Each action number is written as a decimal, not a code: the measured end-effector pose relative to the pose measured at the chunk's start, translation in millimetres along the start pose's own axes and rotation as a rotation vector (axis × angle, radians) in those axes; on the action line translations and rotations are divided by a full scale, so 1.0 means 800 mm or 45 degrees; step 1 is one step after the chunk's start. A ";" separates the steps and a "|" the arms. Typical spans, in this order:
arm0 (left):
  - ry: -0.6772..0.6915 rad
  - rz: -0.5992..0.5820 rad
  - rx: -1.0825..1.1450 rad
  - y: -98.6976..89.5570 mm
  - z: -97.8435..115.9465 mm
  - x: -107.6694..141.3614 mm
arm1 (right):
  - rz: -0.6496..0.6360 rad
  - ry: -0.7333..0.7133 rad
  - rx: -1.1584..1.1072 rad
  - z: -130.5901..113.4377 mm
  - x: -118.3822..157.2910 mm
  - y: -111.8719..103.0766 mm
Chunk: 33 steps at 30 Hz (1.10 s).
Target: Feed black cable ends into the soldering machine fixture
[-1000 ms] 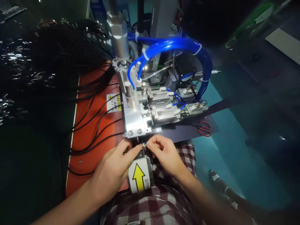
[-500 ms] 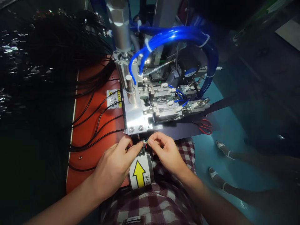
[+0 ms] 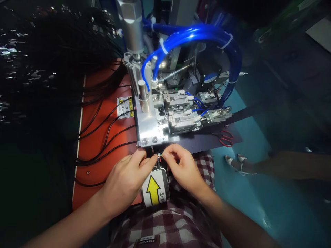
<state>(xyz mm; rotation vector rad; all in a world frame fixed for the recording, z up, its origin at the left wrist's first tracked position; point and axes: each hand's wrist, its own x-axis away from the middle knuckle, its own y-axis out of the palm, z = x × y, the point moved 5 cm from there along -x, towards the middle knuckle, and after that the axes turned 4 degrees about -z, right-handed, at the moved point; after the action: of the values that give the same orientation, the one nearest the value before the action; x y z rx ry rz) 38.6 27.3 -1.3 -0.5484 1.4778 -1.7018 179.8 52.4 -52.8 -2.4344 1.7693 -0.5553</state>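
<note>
Small, thin coloured wires [image 3: 159,156], with red and pale green showing, lie between my fingertips at the front end of the machine. My left hand [image 3: 129,174] is closed, thumb and index tip pressing at the wires from the left. From the right, my right hand [image 3: 182,167] pinches the same wires between thumb and index finger. Just above my hands is the metal plate [image 3: 151,129] of the machine. Below them sits a black housing with a yellow arrow label [image 3: 153,190]. What lies under my left fingers is hidden.
Black cables [image 3: 107,132] cross the orange surface [image 3: 98,172] at left, leading to a dark bundle. Blue air hoses [image 3: 199,31] arch over metal cylinders [image 3: 183,122]. Red-handled scissors [image 3: 226,138] lie at right. Another person's feet [image 3: 236,162] stand on the floor beyond.
My hands stay at the wires with only slight finger movement. The other person's feet at right have shifted, now close together. The view has tilted very slightly.
</note>
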 end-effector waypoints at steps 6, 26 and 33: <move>0.056 0.028 -0.018 0.000 0.001 0.000 | 0.057 -0.040 0.151 -0.007 0.001 -0.002; 0.078 0.050 -0.008 0.001 -0.001 0.002 | 0.200 -0.140 0.200 -0.019 0.004 -0.003; 0.093 0.052 -0.005 0.003 -0.003 0.003 | 0.197 -0.198 0.220 -0.018 0.004 0.000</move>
<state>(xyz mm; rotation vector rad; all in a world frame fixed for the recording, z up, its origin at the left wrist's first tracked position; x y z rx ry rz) 35.9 26.7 -4.5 -0.4595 1.5340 -1.7036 175.7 51.2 -38.3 -2.1428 1.7487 -0.4680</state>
